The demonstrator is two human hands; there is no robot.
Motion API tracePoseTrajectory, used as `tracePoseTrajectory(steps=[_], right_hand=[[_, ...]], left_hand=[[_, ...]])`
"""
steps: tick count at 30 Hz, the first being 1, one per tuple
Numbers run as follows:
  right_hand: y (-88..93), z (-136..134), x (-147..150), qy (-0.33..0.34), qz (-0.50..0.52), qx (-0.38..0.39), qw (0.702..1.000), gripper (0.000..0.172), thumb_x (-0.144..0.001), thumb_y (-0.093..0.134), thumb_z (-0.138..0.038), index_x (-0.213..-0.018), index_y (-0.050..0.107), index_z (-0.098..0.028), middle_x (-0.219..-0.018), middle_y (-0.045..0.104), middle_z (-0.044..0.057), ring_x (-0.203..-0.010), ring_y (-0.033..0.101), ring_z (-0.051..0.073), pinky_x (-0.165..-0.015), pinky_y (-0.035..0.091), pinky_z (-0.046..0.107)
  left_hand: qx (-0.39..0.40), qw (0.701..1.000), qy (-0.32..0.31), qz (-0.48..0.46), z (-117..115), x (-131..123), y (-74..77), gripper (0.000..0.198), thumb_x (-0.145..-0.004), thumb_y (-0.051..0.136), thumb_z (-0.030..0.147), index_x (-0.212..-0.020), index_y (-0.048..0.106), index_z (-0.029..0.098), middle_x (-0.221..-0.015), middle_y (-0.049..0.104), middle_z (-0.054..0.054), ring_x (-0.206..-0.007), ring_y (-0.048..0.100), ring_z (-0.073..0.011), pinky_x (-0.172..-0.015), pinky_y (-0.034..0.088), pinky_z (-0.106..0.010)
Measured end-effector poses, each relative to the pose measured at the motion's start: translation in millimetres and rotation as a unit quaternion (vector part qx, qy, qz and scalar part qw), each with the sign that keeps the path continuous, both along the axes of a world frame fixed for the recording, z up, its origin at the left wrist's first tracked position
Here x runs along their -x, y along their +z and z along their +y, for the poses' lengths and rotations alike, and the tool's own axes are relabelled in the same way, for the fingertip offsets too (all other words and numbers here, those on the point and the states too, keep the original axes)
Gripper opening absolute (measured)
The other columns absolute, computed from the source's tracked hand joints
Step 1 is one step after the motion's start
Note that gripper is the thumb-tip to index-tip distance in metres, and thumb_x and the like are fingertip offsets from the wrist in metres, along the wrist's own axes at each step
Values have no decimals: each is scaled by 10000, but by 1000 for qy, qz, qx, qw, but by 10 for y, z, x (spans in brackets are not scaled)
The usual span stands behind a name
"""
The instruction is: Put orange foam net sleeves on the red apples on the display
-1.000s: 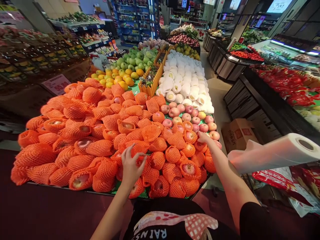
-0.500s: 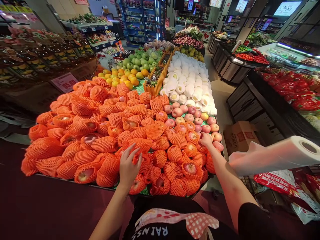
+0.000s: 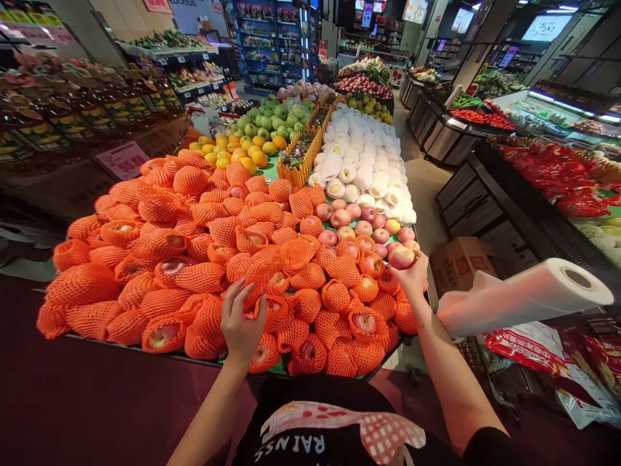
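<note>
Since the earlier frame, the right hand has risen slightly at the counter's right edge, now gripping a bare red-and-yellow apple — held just above the near end of the loose apples. The left hand is open, thumb apart from curved fingers, over the near orange-netted fruit — whether its fingertips touch a net, I cannot tell. White-netted fruit lies farther back; a plastic roll juts in at right.
</note>
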State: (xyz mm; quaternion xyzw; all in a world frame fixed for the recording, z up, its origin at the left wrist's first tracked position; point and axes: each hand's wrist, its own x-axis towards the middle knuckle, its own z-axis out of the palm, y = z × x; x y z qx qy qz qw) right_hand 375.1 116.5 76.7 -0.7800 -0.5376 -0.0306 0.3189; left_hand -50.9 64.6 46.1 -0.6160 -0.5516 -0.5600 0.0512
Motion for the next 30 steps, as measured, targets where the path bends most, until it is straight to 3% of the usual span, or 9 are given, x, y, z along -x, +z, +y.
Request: tracePoseTrajectory(steps=[3,7,11,17,21,24,26,28,30], right_hand=[[168,-280,221,74,56,-61,994,806,-710,757,-507,-1348,381,-187,-1339,492,163,-1243,501,332,-1072,425,464],[307,-742,733,268,111,-17,957,734,-709,788,-477,-1310,436,-247,-1324,522,116,-1243,524,319,-1095,427,466],[120,-1050,1221,419,103,108,896,812,-636,847,-315,-1332,432,-255,-1331,537,111,-1218,559,312,-1046,467,440],[-404,-1099,1491,431,-46,279,857,849,-616,828,-173,-1393,489,-211,-1437,537,166,-1233,585,365,-1031,457,501],[-402,-1103,1416,455,-19,281,845,967,-606,924,-294,-1458,474,-215,-1486,526,184,-1361,501,384,-1114,394,547],[-292,-1124,1367,473,75,245,843,938,-628,926,-458,-1441,513,-240,-1477,551,158,-1386,475,370,-1146,362,560],[-249,-1143,1381,470,200,215,832,757,-744,825,-562,-1392,562,-272,-1441,591,119,-1358,512,331,-1149,372,534],[-245,-1167,1431,441,363,201,796,571,-874,624,-668,-1301,623,-288,-1349,655,93,-1283,583,294,-1111,424,503],[-260,-1199,1499,393,503,194,745,619,-902,435,-776,-1193,666,-281,-1222,705,91,-1179,643,287,-1038,483,487]], left_hand=[[3,1000,-12,-19,-9,-47,12,192,-899,654,237,-1080,666,175,-1150,705,-142,-1101,683,-268,-983,547,-441],[5,999,-31,-32,-28,-131,16,121,-896,655,287,-958,640,184,-974,722,-92,-958,706,-235,-893,569,-389],[21,998,-24,-50,-97,-220,9,200,-883,685,366,-927,616,184,-796,690,-40,-712,688,-189,-664,544,-300],[83,994,-46,-61,-239,-192,-59,235,-878,664,391,-967,575,193,-810,701,-46,-739,729,-210,-616,537,-270],[129,976,-108,-137,-302,-153,-118,285,-857,669,337,-1053,512,202,-952,669,-67,-858,720,-215,-691,561,-288],[176,927,-226,-240,-352,-224,-107,281,-858,639,300,-1067,469,222,-1042,633,-82,-960,685,-205,-816,567,-332],[206,874,-315,-309,-392,-318,-74,222,-859,624,306,-1006,474,231,-1018,627,-72,-976,659,-202,-876,551,-358],[234,814,-389,-363,-431,-428,-32,199,-841,646,314,-923,483,233,-973,624,-52,-968,637,-200,-908,527,-364],[267,758,-444,-397,-462,-535,10,221,-814,691,324,-880,502,229,-951,622,-37,-961,622,-198,-913,505,-349]])
